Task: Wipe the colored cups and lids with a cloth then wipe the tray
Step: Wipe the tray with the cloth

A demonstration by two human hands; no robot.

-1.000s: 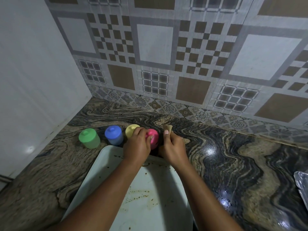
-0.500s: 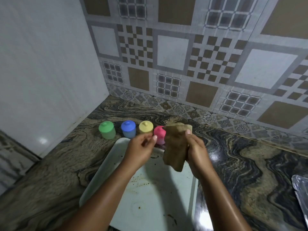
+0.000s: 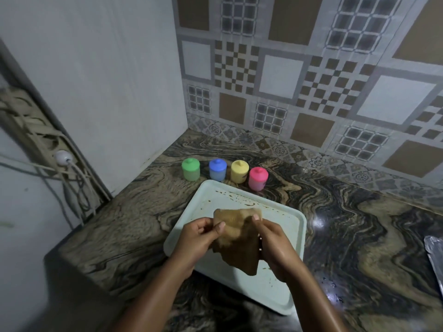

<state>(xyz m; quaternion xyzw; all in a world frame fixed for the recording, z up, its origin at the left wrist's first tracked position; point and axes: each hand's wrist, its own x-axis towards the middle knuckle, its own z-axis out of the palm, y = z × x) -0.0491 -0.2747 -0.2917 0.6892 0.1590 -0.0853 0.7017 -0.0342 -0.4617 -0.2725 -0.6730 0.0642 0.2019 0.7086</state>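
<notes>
A brown cloth (image 3: 236,238) hangs above the pale tray (image 3: 294,238), stretched between both hands. My left hand (image 3: 199,236) pinches its left top corner and my right hand (image 3: 273,243) grips its right side. The tray lies on the marbled counter and shows brown stains along its far edge. Beyond the tray stand a green cup (image 3: 191,169), a blue cup (image 3: 217,169), a yellow cup (image 3: 239,171) and a pink cup (image 3: 258,178), each upright with its lid on, in a row.
Patterned tiles (image 3: 311,92) back the counter and a white panel (image 3: 107,80) walls its left side. A power strip with a plug (image 3: 62,157) and cables hangs at far left. A shiny metal edge (image 3: 435,255) shows at the right border.
My left hand has let go of the pink cup and both hands have pulled back over the tray. The cloth is now spread between them. The view has drawn back.
</notes>
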